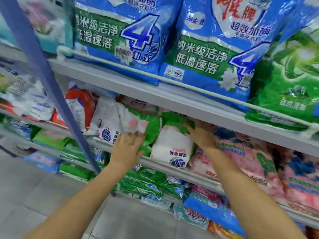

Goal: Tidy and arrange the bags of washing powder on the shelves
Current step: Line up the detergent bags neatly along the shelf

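Mid-straightening, our left hand (126, 147) presses flat on a leaning bag (117, 121) while our right hand (201, 135) grips the white-and-green bag (172, 145) between them; next, we'd square it upright.

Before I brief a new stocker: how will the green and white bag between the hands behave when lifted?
The green and white bag likely flops: its top is crumpled. Its glossy film may slip. It bulges, so probably dense.
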The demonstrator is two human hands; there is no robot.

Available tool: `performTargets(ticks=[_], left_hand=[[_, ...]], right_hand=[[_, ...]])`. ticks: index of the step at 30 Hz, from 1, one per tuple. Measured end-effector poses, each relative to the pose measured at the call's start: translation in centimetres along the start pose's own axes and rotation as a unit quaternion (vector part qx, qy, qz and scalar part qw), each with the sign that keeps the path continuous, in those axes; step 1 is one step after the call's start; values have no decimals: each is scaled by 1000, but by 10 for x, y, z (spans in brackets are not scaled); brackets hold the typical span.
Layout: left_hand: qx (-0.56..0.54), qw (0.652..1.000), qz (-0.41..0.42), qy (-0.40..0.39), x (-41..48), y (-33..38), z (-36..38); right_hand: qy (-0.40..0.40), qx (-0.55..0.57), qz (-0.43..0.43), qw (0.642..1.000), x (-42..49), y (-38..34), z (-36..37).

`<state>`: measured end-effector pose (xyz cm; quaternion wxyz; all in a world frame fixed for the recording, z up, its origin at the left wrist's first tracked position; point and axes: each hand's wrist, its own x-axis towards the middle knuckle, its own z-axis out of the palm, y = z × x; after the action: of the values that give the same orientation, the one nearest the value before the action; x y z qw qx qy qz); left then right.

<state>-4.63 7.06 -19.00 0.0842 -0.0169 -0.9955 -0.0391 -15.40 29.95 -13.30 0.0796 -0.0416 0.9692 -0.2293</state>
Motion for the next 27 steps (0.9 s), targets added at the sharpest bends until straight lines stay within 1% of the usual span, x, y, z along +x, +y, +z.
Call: performTargets(ticks=[1, 2, 4, 6, 7, 8, 9, 11, 12, 13, 14, 15, 16, 17, 18, 19, 20, 21, 22, 24, 25, 27], left_hand=[[10, 1000, -7, -16, 1, -4, 6], [13, 999, -17, -27, 2, -9, 13], [20, 999, -29, -30, 8, -18, 24], [40, 998, -36, -37, 13, -18, 27], [34, 998, -37, -36, 15, -17, 25], [25, 999, -38, -31, 17, -16, 23], [2, 999, -43, -22, 16, -15, 20], [-107, 993, -52, 23, 8, -11, 9], [-172, 982, -42, 60, 0, -8, 4], [-252, 964, -39, 80, -10, -5, 2], [-358, 930, -61, 60, -23, 0, 0], [-488, 865, -116, -12, -35, 7, -3], [-618, 753, -190, -122, -43, 16, -6], [-709, 611, -264, -233, -47, 23, -6], [-761, 475, -314, -312, -50, 28, -2], [-792, 364, -343, -350, -51, 32, 4], [-815, 276, -358, -362, -50, 35, 9], [-831, 212, -368, -359, -49, 38, 12], [-843, 166, -375, -347, -47, 42, 15], [-862, 113, -376, -322, -45, 50, 19], [-866, 99, -375, -315, -44, 51, 21], [-870, 84, -364, -320, -43, 49, 23]], right_hand=[[18, 2, -3, 1000, 0, 0, 1], [37, 29, 0, 999, 0, 0, 2], [82, 129, 4, 988, -4, -1, -2], [113, 232, -10, 966, -13, -2, -12], [117, 251, -15, 961, -17, -2, -17], [120, 247, -19, 961, -21, -3, -21], [125, 234, -18, 964, -25, -4, -24], [130, 217, 11, 967, -34, -6, -27], [128, 205, 30, 970, -38, -8, -28], [118, 188, 41, 974, -44, -10, -28], [105, 177, 39, 978, -50, -12, -27], [98, 185, 24, 978, -55, -13, -26], [100, 208, -2, 973, -61, -14, -26], [108, 237, -42, 965, -67, -15, -27], [118, 251, -83, 957, -73, -15, -29], [123, 254, -111, 953, -79, -15, -31], [122, 257, -133, 949, -84, -15, -31], [109, 268, -152, 945, -90, -16, -32], [90, 276, -176, 941, -98, -15, -32], [61, 272, -224, 934, -113, -13, -31], [47, 272, -242, 930, -121, -12, -31], [19, 256, -292, 921, -137, -10, -27]])
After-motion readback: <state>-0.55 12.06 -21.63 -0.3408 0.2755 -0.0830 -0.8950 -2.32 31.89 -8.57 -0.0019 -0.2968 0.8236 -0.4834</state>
